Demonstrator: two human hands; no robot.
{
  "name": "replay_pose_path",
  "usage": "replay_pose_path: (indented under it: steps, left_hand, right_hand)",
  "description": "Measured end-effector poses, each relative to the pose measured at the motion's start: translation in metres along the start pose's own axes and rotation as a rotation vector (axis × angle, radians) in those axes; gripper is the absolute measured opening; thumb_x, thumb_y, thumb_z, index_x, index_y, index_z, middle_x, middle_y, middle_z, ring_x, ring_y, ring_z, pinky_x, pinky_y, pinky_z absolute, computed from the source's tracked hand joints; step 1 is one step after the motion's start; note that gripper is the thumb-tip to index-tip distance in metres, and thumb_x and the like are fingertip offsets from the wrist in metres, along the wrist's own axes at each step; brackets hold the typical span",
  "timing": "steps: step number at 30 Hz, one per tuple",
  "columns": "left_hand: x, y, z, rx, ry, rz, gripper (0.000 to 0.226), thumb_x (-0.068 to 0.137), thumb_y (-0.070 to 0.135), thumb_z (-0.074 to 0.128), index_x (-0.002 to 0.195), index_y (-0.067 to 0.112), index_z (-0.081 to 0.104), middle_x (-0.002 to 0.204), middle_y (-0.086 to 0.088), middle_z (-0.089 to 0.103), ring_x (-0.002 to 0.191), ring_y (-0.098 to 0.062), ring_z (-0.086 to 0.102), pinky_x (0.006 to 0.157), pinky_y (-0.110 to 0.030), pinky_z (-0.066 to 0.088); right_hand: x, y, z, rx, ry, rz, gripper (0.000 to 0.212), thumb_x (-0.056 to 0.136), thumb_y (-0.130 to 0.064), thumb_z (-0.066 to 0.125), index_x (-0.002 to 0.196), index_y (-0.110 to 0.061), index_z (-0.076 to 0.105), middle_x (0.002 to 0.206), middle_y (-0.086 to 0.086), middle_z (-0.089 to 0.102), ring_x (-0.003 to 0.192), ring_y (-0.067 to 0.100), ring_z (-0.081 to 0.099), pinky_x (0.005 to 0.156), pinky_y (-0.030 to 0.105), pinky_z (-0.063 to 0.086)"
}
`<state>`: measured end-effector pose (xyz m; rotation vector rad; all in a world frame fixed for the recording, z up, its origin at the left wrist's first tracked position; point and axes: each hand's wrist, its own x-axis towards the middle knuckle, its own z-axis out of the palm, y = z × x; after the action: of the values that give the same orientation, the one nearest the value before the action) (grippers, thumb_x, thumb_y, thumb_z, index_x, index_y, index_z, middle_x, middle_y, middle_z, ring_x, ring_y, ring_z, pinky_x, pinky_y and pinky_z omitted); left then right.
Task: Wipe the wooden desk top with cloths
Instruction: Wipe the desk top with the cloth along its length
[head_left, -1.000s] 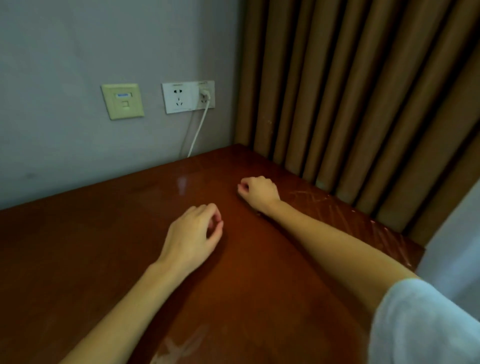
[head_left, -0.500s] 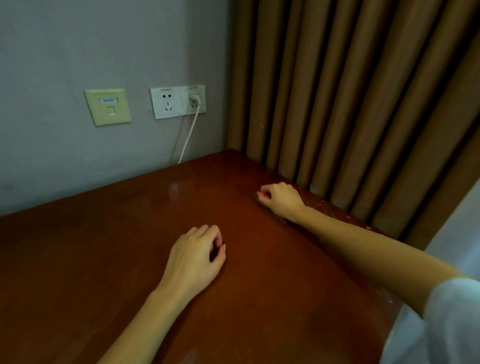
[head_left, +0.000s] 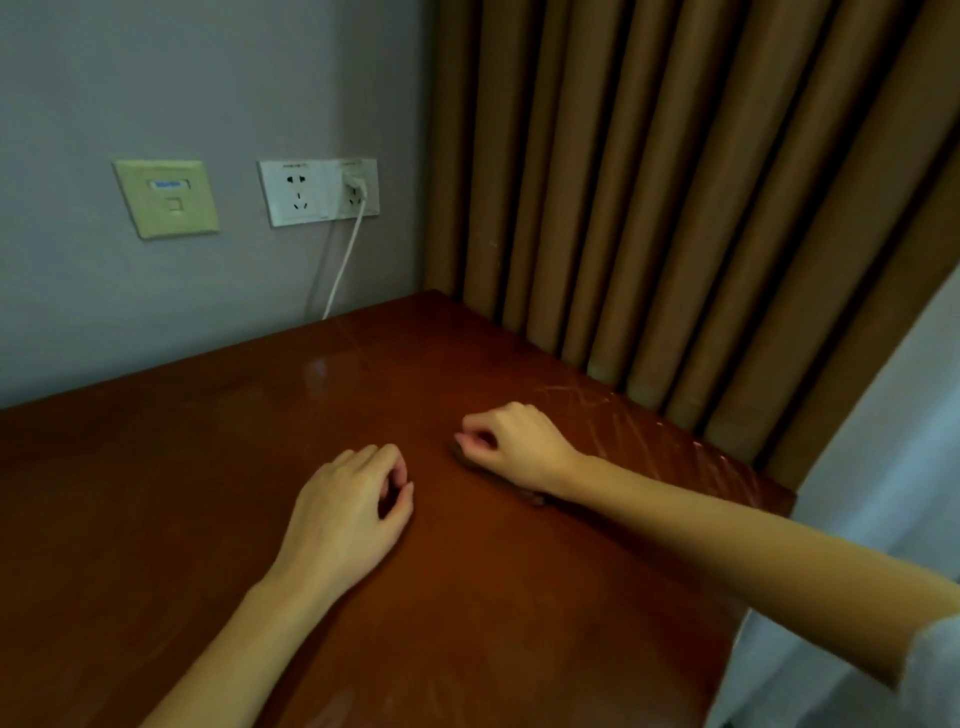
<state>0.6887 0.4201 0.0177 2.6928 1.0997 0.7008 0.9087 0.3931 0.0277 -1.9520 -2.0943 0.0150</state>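
While the left hand (head_left: 348, 512) rests on the wooden bench (head_left: 156, 493) with fingers curled together on nothing visible, the right hand (head_left: 519, 447), nearer the curtain (head_left: 675, 208), curls its fingers on what looks like a dark cloth (head_left: 531, 498).

Dim grey wall (head_left: 156, 78) bearing a beige plate (head_left: 166, 198) and white socket (head_left: 311, 193) with cable (head_left: 343, 264), brown curtain (head_left: 675, 182) alongside.

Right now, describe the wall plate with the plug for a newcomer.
On the grey wall above the wooden desk hang two plates. It's the white socket plate nearer the brown curtain; unlike the yellowish plate, a white cable hangs from it.
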Motion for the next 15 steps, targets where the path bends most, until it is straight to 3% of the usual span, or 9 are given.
replay_pose_path:
  steps: [5, 7, 9, 12, 15]
  left_hand:
    - [0.002, 0.000, 0.000, -0.008, -0.022, -0.002, 0.006, 0.092, 0.036, 0.051, 0.088, 0.031, 0.051, 0.077, 0.018, 0.047, 0.074, -0.001, 0.047, 0.059, -0.012, 0.031]
    - [0.003, 0.000, 0.001, -0.015, -0.026, -0.002, 0.006, 0.093, 0.036, 0.050, 0.089, 0.031, 0.050, 0.077, 0.018, 0.046, 0.075, -0.001, 0.047, 0.061, -0.014, 0.033]
    - [0.003, 0.000, 0.000, -0.022, -0.026, -0.002, 0.006, 0.093, 0.036, 0.051, 0.089, 0.031, 0.051, 0.077, 0.018, 0.046, 0.075, -0.001, 0.048, 0.064, -0.015, 0.036]
    - [0.001, 0.000, 0.000, -0.027, -0.016, 0.002, 0.007, 0.092, 0.036, 0.052, 0.088, 0.031, 0.051, 0.076, 0.017, 0.047, 0.074, -0.001, 0.048, 0.066, -0.018, 0.041]
    - [0.000, -0.001, -0.001, -0.023, -0.003, 0.001, 0.007, 0.091, 0.036, 0.054, 0.086, 0.032, 0.051, 0.074, 0.016, 0.048, 0.072, -0.001, 0.048, 0.063, -0.020, 0.042]
  right_hand:
    - [0.031, 0.060, -0.013, 0.006, 0.061, 0.240, 0.025, 0.098, -0.034, 0.046, 0.090, -0.019, 0.065, 0.062, -0.008, 0.055, 0.048, 0.003, 0.048, 0.061, 0.030, 0.048]
    - [0.056, 0.070, -0.010, -0.008, 0.114, 0.323, 0.028, 0.098, -0.035, 0.044, 0.097, -0.018, 0.067, 0.066, -0.004, 0.058, 0.052, 0.011, 0.057, 0.066, 0.033, 0.054]
    - [0.077, 0.066, -0.003, -0.027, 0.139, 0.374, 0.031, 0.097, -0.036, 0.043, 0.101, -0.017, 0.068, 0.079, 0.005, 0.066, 0.070, 0.025, 0.066, 0.073, 0.037, 0.055]
    - [0.093, 0.043, 0.005, -0.024, 0.135, 0.373, 0.032, 0.096, -0.036, 0.044, 0.103, -0.017, 0.068, 0.092, 0.009, 0.069, 0.083, 0.029, 0.066, 0.072, 0.033, 0.051]
    - [0.080, 0.013, 0.010, -0.019, 0.116, 0.229, 0.026, 0.095, -0.036, 0.046, 0.090, -0.020, 0.066, 0.088, 0.006, 0.068, 0.082, 0.025, 0.063, 0.067, 0.030, 0.043]
